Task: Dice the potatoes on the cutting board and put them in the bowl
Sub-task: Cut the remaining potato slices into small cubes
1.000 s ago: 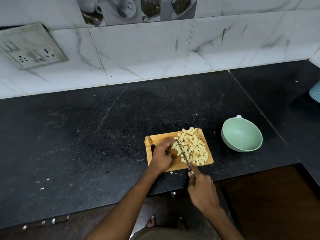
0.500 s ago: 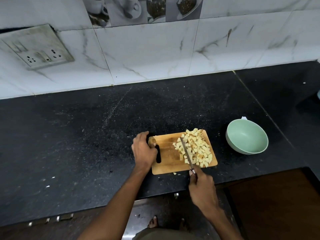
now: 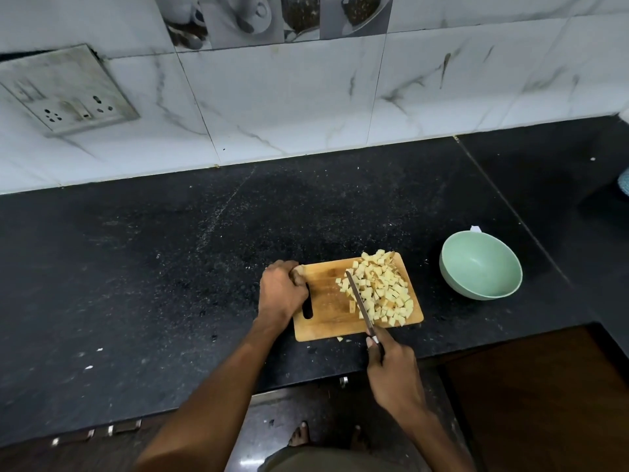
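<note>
A wooden cutting board [image 3: 328, 304] lies near the front edge of the black counter. Its right half carries a heap of diced potato [image 3: 381, 287]. My left hand [image 3: 280, 291] is closed on the board's left end, over the handle slot. In my right hand [image 3: 393, 369] is a knife [image 3: 359, 299], its blade lying against the left side of the heap, tip pointing away from me. A pale green bowl [image 3: 452, 267] stands to the right of the board with nothing in it.
The black counter [image 3: 170, 267] stretches left and back to a tiled wall with a socket plate [image 3: 64, 92]. A few potato scraps [image 3: 340, 339] lie at the board's front edge. The counter's front edge runs just below the board. A blue object [image 3: 623, 180] shows at the far right.
My left hand left the potato pieces and moved to the board's left end, where it now grips it. The knife stays at the heap's left side.
</note>
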